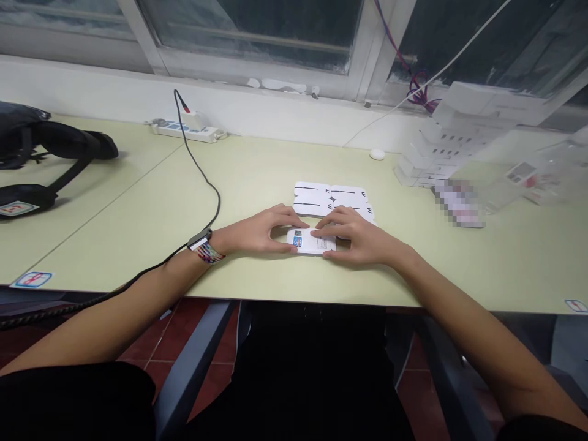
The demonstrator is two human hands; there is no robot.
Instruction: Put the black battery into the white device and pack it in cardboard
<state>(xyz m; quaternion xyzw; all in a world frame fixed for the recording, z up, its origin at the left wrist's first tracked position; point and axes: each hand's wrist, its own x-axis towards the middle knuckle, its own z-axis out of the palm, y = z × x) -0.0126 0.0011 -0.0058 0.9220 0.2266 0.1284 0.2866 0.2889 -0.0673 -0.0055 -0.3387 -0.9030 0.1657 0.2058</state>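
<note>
here, left fingers point(293, 220) and right fingers point(331, 231) hold a white, blue-printed, round-cornered card point(309, 243), seemingly a stack.

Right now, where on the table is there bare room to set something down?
Bare table lies between the black gear and the cable, and right of the right hand. Crowded: the middle, where it and the left hand hold a card stack before other cards, and back right, around white boxes and a blurred packet.
</note>
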